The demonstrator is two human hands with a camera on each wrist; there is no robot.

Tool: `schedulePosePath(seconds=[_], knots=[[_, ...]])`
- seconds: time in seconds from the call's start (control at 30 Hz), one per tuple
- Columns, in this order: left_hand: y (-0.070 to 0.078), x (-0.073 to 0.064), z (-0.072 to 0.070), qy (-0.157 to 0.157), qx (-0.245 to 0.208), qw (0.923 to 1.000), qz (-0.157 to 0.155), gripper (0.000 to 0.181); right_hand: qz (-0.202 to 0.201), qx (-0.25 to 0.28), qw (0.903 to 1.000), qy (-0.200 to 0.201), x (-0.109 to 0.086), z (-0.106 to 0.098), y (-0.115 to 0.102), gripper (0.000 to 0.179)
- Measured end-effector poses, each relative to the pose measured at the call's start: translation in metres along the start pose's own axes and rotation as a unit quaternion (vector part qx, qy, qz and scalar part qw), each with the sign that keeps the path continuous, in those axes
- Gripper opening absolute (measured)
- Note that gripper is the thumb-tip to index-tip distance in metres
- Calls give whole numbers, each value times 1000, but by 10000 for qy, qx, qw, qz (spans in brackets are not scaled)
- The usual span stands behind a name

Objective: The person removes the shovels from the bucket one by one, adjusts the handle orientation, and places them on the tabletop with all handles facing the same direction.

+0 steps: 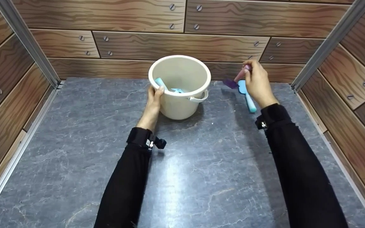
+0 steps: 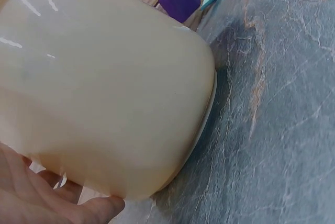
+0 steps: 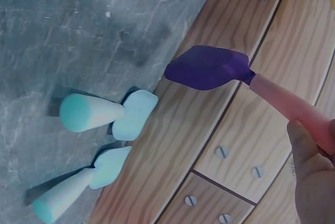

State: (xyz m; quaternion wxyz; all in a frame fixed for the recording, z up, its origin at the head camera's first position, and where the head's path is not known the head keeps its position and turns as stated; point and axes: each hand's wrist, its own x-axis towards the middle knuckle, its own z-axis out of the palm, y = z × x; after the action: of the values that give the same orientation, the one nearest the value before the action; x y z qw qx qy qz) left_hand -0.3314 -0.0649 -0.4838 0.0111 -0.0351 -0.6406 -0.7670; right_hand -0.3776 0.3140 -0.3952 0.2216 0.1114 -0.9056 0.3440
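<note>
The left hand (image 1: 152, 104) is gripping the near-left side of a bucket (image 1: 182, 106), its thumb pressing just under the rim, while the right hand (image 1: 258, 84) is pinching the pink handle (image 3: 285, 103) of a spatula narrowly between thumb and fingers. The bucket, smooth, cream-coloured and tapering, is standing on a grey, marble-veined surface (image 1: 74, 142); inside it, a round-ended light-blue handle (image 1: 160, 83) is leaning against the left of the rim, and light-blue pieces (image 1: 177, 90), partly hidden, are lying lower down. Right of the bucket, the spatula's flat purple head (image 3: 207, 68) is hanging in the air, pointing down and leftward. Beneath the right hand, two turquoise tools, one broad-headed (image 3: 137, 115) and one pointed (image 3: 111, 168), are lying side by side, their thick handles casting shadows.
</note>
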Motion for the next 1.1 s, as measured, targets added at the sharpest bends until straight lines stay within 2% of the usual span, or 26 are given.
schedulePosePath(seconds=[0.5, 0.67, 0.8, 0.93, 1.1], knots=[[-1, 0, -2, -131, 40, 9999, 29, 109, -200, 24, 9998, 58, -7, 15, 18, 29], [-1, 0, -2, -143, 28, 9999, 32, 107, -68, 66, 9998, 149, -8, 21, 24, 28], [-1, 0, -2, -133, 31, 9999, 3, 107, 113, 41, 9999, 8, -10, 25, 29, 30], [0, 0, -2, -120, 34, 9999, -19, 105, 162, 6, 9996, -235, -12, 28, 31, 33], [-1, -1, -3, -130, 53, 9999, 38, 106, 242, -40, 9991, -338, -13, 30, 32, 34]])
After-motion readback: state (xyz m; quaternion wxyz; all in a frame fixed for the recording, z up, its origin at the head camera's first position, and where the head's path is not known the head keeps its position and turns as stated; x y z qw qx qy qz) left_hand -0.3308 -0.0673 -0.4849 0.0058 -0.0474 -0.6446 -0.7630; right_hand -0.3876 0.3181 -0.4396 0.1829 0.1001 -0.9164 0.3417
